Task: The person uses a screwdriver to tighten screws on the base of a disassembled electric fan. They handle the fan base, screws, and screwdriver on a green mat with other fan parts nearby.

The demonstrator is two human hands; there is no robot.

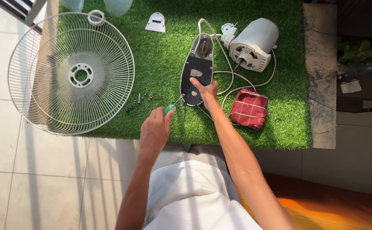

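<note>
Holding the green-handled screwdriver closed in the left hand, the person steadied the black oval plastic fan housing with right hand fingers spread flat, apparently working a screw at its lower edge, which needed the tip seated squarely.

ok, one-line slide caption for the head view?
Left hand drives a green-handled screwdriver into a fan housing steadied by the right hand on green turf.

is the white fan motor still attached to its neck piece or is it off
Off. The white motor lies on its side on the green mat, apart from the dark neck piece; only cables run between them.
</note>
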